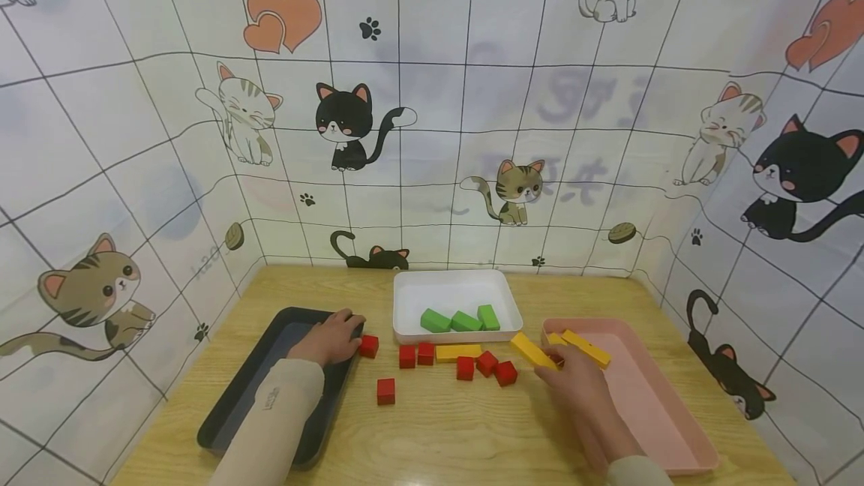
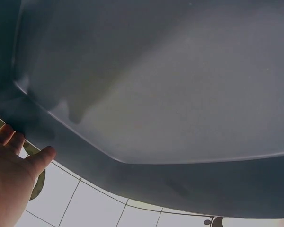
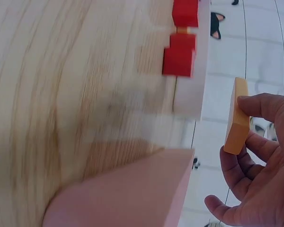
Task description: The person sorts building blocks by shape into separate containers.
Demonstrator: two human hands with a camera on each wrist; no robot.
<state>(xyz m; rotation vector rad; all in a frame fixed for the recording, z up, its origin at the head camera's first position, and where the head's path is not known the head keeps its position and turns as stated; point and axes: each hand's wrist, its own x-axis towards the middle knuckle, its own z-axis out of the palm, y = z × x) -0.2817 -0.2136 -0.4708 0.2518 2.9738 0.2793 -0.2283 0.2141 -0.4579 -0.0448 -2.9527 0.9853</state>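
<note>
My right hand [image 1: 579,379] pinches a yellow block [image 1: 532,351] between thumb and fingers, above the near-left rim of the pink tray [image 1: 675,411]. In the right wrist view the thumb lies on one side of that block [image 3: 237,116], fingertips on the other. Two more yellow blocks [image 1: 587,348] show behind the hand at the pink tray's far end. My left hand [image 1: 331,340] rests at the far right corner of the dark tray [image 1: 229,415], its fingertips near a red cube [image 1: 368,346]. Loosely bent fingers show beside the dark tray's rim [image 2: 99,177] in the left wrist view.
A white tray [image 1: 455,287] holding green blocks [image 1: 466,321] stands at the back middle. Before it lie a yellow block [image 1: 459,353] and several red cubes [image 1: 465,367], with another red cube [image 1: 386,391] nearer me. Cat-patterned sheeting [image 1: 432,133] encloses the wooden table [image 1: 432,441].
</note>
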